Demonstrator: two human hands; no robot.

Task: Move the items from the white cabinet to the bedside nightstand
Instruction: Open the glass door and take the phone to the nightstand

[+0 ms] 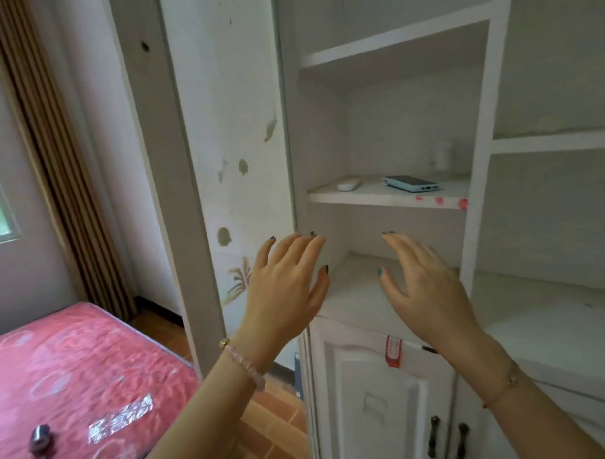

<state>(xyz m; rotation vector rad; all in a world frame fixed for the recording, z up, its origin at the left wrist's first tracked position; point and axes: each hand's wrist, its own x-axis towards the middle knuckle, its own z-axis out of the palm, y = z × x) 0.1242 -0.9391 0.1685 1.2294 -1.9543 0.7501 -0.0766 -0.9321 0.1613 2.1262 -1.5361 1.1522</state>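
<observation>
Two items lie on the middle shelf (385, 198) of the white cabinet (475, 120): a small white device (348, 185) toward the shelf's left end and a flat blue device (412, 183) near its middle. Below the shelf's front edge the left hand (285, 281) and right hand (423, 283) are raised, each grip wide, fingers spread, holding nothing, touching neither device.

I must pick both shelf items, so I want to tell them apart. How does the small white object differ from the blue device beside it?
Colour: the small white object nearly blends with the shelf; the blue device is light blue with a dark top.
Size: the small white object is smaller than the blue device.
Shape: the small white object is rounded, the blue device a flat rectangle.
Both lie flat on the same shelf, apart.
</observation>
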